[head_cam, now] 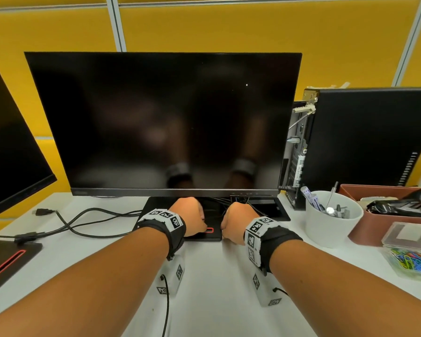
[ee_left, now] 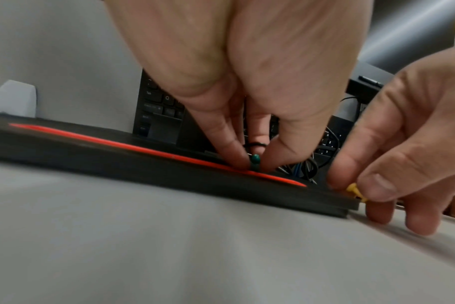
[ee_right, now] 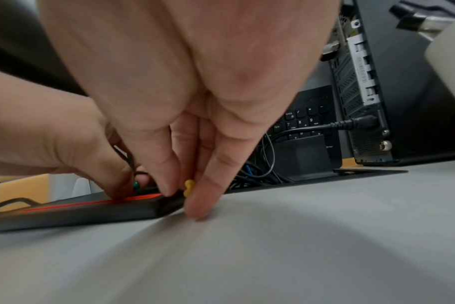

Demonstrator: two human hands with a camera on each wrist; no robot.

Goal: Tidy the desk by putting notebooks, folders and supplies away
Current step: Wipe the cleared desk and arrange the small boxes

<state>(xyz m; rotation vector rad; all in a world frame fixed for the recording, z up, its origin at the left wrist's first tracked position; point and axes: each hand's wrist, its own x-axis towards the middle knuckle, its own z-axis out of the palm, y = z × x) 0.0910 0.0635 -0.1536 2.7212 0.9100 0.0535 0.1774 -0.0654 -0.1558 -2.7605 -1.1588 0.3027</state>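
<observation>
The fingers (ee_left: 229, 148) of the left hand (head_cam: 192, 220) pinch a green push pin (ee_left: 255, 161) between thumb and forefinger, right on the red stripe (ee_left: 133, 147) of the flat black monitor base (ee_left: 117, 162); a fine pinch like this suits a thing too small for a fuller hold. Just beside it, the right hand (head_cam: 236, 222) pinches a yellow push pin (ee_right: 189, 187) at the near right corner of the same base, its other fingertips touching the desk (head_cam: 204, 276), probably to steady the hand. Both hands work at once, one pin each, which I judge is a way to clear the loose supplies faster. Whether the pins are lifted yet or resting on the base is hard to tell. To the right, near the hands, stands a white cup (head_cam: 331, 229) holding pens and markers, and beyond it a brown tray (head_cam: 365, 229) with dark odds and ends; a clear box of coloured paper clips (head_cam: 411, 261) lies in front of the tray. These containers look like the places where small supplies belong, so the pins likely go that way. Behind the hands, a keyboard (ee_right: 304, 121) is tucked under the monitor (head_cam: 163, 122), with cables (head_cam: 83, 222) trailing left across the desk. A black computer tower (head_cam: 365, 142) stands at the far right, and a second monitor (head_cam: 10, 152) at the far left.
</observation>
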